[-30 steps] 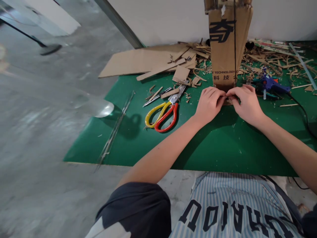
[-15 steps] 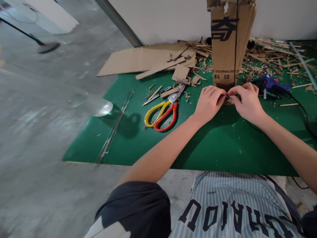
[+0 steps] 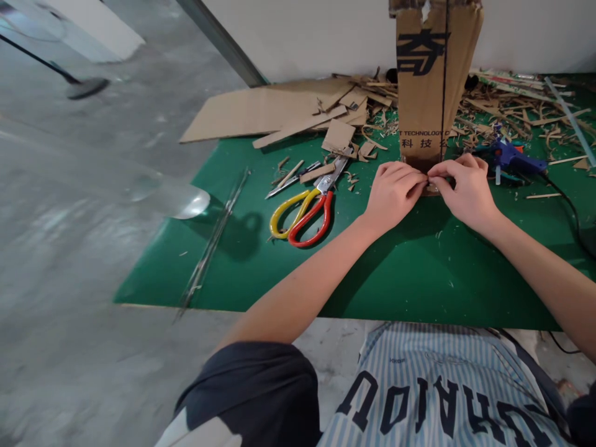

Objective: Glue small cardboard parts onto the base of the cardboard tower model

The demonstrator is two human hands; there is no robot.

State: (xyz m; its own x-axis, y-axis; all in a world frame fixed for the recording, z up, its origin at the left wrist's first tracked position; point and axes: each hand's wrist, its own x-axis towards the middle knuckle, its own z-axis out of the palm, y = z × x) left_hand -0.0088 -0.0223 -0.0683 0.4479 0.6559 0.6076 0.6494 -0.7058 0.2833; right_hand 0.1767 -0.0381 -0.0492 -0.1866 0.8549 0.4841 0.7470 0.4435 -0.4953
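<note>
Meeting at the foot of the tall brown cardboard column (image 3: 421, 102), upright on the green tabletop (image 3: 395, 279), left hand (image 3: 391, 191) and right hand (image 3: 469, 194) pinch fingertips together — presumably for fine control — on what, can't tell.

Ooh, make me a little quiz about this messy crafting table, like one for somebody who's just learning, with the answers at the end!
1. Fill in: The scissors have one yellow handle and one ____ handle.
2. True or false: The left hand and the right hand come together near the bottom of the cardboard tower.
3. Which of these lies on the green table to the right of the right hand?
A) the scissors
B) the blue glue gun
C) a big flat cardboard sheet

Key: 1. red; 2. true; 3. B
</note>
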